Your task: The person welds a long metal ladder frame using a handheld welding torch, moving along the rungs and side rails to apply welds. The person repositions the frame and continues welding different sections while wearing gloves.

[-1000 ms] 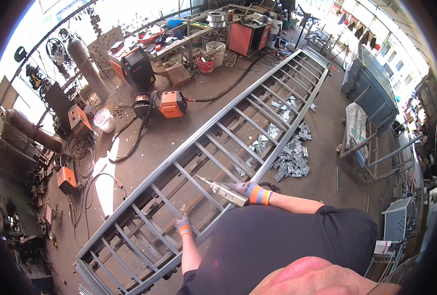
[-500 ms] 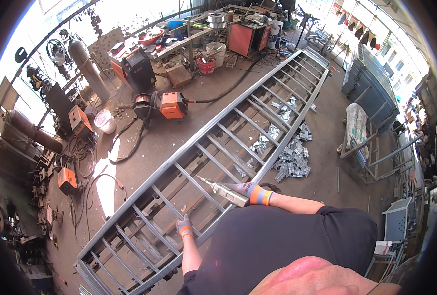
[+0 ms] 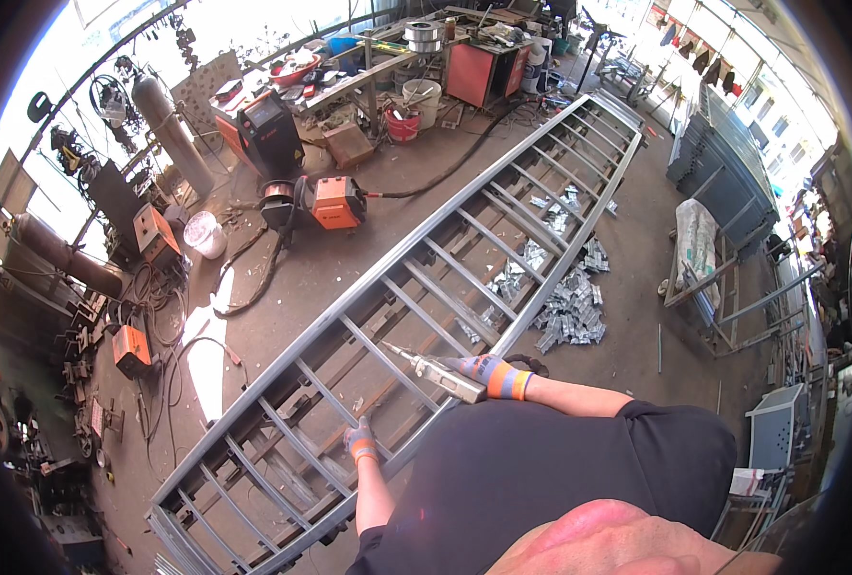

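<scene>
A long grey metal frame (image 3: 313,316) with several crossbars, like a wide ladder, lies diagonally in front of me. My right hand (image 3: 483,372), in a grey glove with an orange and purple cuff, is shut on a grey power tool (image 3: 447,379) with a long pointed tip. The tool is held over the near side rail, its tip reaching left above the gap between two crossbars. My left hand (image 3: 360,442), gloved the same way, is closed at a crossbar (image 3: 325,391) near the near rail. Its fingers show only small.
Small shiny metal brackets (image 3: 572,311) are heaped beyond the near rail. An orange welding machine (image 3: 338,203) with a thick black cable stands past the far rail. A cluttered workbench (image 3: 354,84) is behind it. Stacked grey panels (image 3: 723,168) stand at the right.
</scene>
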{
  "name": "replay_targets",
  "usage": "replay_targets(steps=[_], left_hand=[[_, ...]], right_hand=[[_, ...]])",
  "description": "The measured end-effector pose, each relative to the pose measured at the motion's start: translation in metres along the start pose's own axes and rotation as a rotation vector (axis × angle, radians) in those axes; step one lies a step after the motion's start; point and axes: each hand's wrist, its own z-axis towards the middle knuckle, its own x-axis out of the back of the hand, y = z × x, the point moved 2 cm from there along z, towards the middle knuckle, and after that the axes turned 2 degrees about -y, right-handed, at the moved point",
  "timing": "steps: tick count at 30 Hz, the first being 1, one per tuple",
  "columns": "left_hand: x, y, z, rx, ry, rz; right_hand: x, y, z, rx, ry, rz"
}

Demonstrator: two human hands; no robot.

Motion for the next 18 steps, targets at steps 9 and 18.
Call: replay_targets(steps=[9,18], left_hand=[[0.004,0.002,-0.002,-0.015,0.004,0.047],[0.015,0.014,-0.026,0.044,-0.225,-0.118]], right_hand=[[-0.01,0.007,0.002,0.02,0.047,-0.016],[-0.013,0.044,-0.007,-0.024,0.09,-0.135]])
